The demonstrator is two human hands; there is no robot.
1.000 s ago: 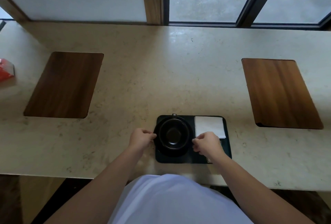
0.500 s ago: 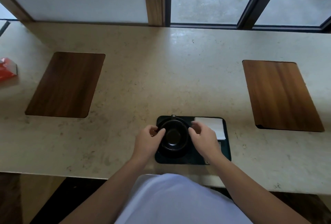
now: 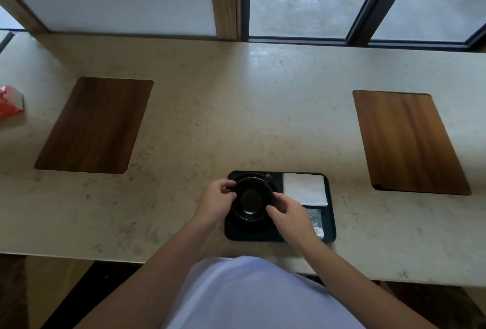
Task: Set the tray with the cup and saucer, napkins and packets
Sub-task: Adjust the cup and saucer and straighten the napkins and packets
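**Cup held over its saucer, both hands on the rim**

The left hand [image 3: 217, 203] is curling its fingers round the left side of the black cup [image 3: 252, 198], and the right hand [image 3: 290, 214] is pinching the cup's near-right edge. The cup is sitting over the saucer [image 3: 243, 224] on the left half of the dark tray [image 3: 332, 223]; whether it is resting there or slightly lifted cannot be told. A white napkin [image 3: 305, 188] is lying on the tray's far right part, and packets [image 3: 314, 217] are showing just beside the right hand, partly hidden by it. The tray is resting near the front edge of the desk [image 3: 236, 107], between two wooden mats.

The likely risk is the cup landing off-centre (the saucer is dark on dark, so its well is hard to read) and tipping or rattling. The right wrist is also hovering over the packets and could be nudging them out of line as it withdraws.
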